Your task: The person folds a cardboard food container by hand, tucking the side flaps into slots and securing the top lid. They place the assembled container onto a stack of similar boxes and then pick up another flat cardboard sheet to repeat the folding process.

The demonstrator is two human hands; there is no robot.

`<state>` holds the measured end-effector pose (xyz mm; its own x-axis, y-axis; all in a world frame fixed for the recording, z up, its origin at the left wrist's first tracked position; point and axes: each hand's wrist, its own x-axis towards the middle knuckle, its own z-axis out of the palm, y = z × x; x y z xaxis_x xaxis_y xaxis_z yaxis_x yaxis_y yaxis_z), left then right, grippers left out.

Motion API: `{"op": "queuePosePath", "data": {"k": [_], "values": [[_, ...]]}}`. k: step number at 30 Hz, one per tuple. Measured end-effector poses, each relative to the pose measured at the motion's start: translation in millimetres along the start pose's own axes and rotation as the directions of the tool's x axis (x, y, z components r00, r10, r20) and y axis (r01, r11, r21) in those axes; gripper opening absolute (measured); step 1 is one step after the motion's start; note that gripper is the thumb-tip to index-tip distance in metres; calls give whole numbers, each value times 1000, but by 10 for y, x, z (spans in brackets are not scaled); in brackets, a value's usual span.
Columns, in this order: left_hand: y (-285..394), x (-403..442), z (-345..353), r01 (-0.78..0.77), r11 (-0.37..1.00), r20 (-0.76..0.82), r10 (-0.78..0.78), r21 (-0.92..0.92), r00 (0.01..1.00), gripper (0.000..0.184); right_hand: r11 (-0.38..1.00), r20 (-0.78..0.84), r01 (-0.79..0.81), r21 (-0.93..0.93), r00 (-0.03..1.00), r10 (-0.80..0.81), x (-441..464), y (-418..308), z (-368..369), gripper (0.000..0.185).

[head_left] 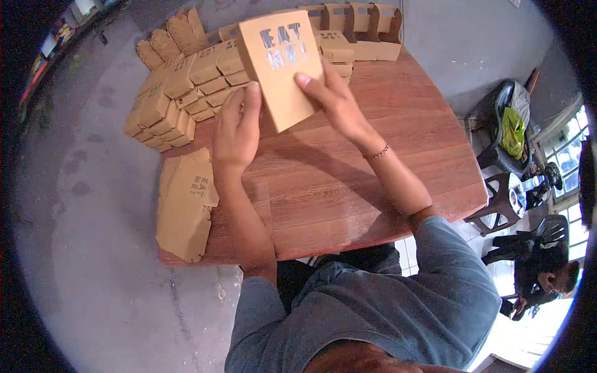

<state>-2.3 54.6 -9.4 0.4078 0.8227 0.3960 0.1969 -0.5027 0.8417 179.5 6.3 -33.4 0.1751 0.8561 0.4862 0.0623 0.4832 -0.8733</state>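
A closed brown cardboard box (283, 87) with cut-out letters "EAT ME!" is held up over the wooden table. My right hand (336, 99) grips its right side, thumb on the front face, the other fingers hidden behind. My left hand (238, 127) is upright against the box's left side, its thumb near the edge; whether it grips the box cannot be told. Flat unfolded cardboard sheets (185, 208) with the same letters lie at the table's left edge, beside my left forearm.
Stacked folded boxes (155, 109) fill the table's back left. Open cardboard carriers (364, 31) stand along the back edge. The reddish wooden table (398, 137) has a stool (497, 202) at its right. A seated person (535, 273) is at the far right.
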Motion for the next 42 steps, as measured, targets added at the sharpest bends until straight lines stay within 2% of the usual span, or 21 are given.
{"op": "queuePosePath", "data": {"k": [2, 4, 6, 9, 11, 15, 17, 19, 21, 23, 25, 26, 27, 28, 29, 30, 31, 34, 36, 38, 42], "values": [[77, -45, -78, 1, 931, -50, 19, 364, 999, 51, 992, -144, -70, -104, 988, 55, 77, 34, -161, 66], [59, -137, -176, -12, 923, -9, 17, 386, 1000, 52, 960, -331, -79, -269, 944, -15, 289, 258, -547, 63], [78, -276, -293, -66, 864, 52, 45, 499, 998, 59, 964, -473, -112, -243, 881, -17, 446, 175, -805, 61], [54, -420, -372, -199, 864, 112, 165, 463, 980, 61, 922, -552, -130, -365, 828, -102, 1063, 732, -1686, 53], [118, -473, -405, -228, 865, 126, 192, 446, 973, 62, 836, -562, -360, -415, 824, 76, 1345, 817, -1995, 49], [233, -543, -472, -282, 882, 225, 208, 378, 952, 64, 797, -522, -480, -365, 815, 252, 1746, 1187, -2478, 40], [175, -514, -465, -310, 876, 223, 241, 368, 945, 64, 536, -185, -115, -836, 980, -78, 2276, 1822, -2991, 32], [153, -507, -472, -344, 865, 233, 273, 365, 933, 64, 563, -190, -129, -816, 981, -51, 2114, 1566, -2545, 32], [148, -503, -482, -320, 874, 224, 250, 367, 942, 64, -162, 260, 261, -952, 965, 26, 2149, 1631, -2508, 32], [136, -504, -499, -315, 869, 211, 250, 381, 945, 65, -60, 176, 180, -982, 982, 67, 2169, 1712, -2408, 33], [119, -508, -495, -313, 865, 204, 250, 391, 946, 65, 534, -366, -402, -744, 913, 178, 2085, 1645, -2153, 28], [88, -506, -477, -318, 868, 178, 268, 382, 947, 63, 531, -367, -403, -745, 913, 179, 2129, 1797, -2280, 28], [66, -506, -460, -322, 870, 152, 285, 372, 946, 63, 533, -83, -53, -844, 996, -33, 2249, 2189, -2643, 29], [54, -506, -448, -323, 871, 153, 285, 370, 946, 63, 459, 217, 304, -835, 948, -232, 2313, 2413, -2860, 31], [47, -505, -435, -336, 868, 153, 300, 367, 942, 63, 458, 217, 303, -836, 949, -231, 2275, 2271, -2754, 31], [44, -507, -425, -348, 864, 153, 313, 364, 937, 63, 534, 40, 3, -845, 998, 56, 2191, 1961, -2504, 42], [66, -512, -427, -346, 865, 153, 311, 363, 938, 63, 519, -125, -302, -800, 929, 347, 2099, 1664, -2264, 63], [171, -536, -460, -315, 866, 242, 234, 389, 942, 65, 609, -278, -525, -594, 845, 457, 1880, 1124, -1803, 62], [199, -549, -469, -306, 866, 263, 212, 396, 941, 65, 543, -192, -400, -739, 897, 399, 1973, 1080, -1885, 61], [185, -553, -475, -311, 861, 257, 220, 403, 941, 65, 358, 130, 37, -933, 962, 240, 2115, 1171, -2113, 64], [94, -547, -426, -329, 854, 219, 259, 403, 941, 66, 176, 23, 14, -984, 999, 48, 2182, 1108, -1912, 68]]}}
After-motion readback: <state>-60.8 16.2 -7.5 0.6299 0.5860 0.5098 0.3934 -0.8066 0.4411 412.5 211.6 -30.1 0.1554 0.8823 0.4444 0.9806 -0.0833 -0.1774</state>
